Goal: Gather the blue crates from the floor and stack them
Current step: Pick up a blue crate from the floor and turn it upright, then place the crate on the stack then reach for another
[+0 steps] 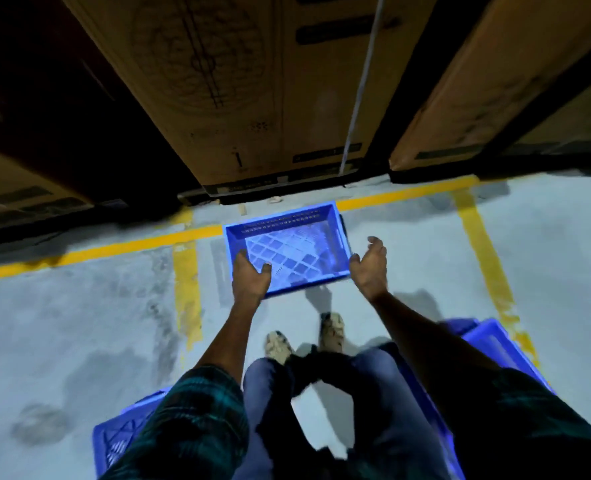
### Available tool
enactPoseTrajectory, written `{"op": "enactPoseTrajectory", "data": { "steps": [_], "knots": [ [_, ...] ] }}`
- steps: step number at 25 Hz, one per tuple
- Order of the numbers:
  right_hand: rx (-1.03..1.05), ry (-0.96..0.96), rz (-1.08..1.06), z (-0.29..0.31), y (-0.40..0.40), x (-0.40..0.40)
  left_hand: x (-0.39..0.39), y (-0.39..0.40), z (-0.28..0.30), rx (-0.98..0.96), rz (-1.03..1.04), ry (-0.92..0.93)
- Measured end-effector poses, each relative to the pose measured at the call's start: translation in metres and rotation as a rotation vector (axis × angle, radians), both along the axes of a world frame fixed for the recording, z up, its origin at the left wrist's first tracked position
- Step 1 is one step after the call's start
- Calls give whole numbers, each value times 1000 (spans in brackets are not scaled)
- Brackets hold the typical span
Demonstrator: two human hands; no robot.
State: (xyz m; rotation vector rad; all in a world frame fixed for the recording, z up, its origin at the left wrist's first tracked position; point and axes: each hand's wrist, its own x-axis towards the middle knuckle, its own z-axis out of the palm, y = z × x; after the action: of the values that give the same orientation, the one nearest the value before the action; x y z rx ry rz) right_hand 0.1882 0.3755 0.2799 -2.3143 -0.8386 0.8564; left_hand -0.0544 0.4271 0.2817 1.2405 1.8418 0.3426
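- Blue crate (289, 249) on floor, frame centre.
- Left hand (251, 277) over near-left corner, right hand (370, 263) beside right wall; both spread, grasping nothing.
- Step: reaching; next grip both sides, lift.

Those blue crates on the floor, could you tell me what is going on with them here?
A person is bending over a blue crate that sits upright on the grey floor, near a yellow line and tall cardboard boxes. The left hand touches its near left corner; the right hand is open beside its right wall, apparently not gripping yet. Two more blue crates show at the person's left and right. No stack is visible.
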Motion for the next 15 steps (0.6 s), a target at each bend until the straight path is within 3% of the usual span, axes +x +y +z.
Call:
{"op": "enactPoseTrajectory", "data": {
  "steps": [3, 6, 15],
  "knots": [
    [78, -5, -99, 74, -75, -20, 16, -57, 76, 58, -265, 23],
    [177, 15, -312, 111, -159, -25, 42, -123, 114, 80, -447, -52],
    [178, 16, -948, 103, -435, 27, 148, -268, 131, 113, -879, -137]
  ]
}}
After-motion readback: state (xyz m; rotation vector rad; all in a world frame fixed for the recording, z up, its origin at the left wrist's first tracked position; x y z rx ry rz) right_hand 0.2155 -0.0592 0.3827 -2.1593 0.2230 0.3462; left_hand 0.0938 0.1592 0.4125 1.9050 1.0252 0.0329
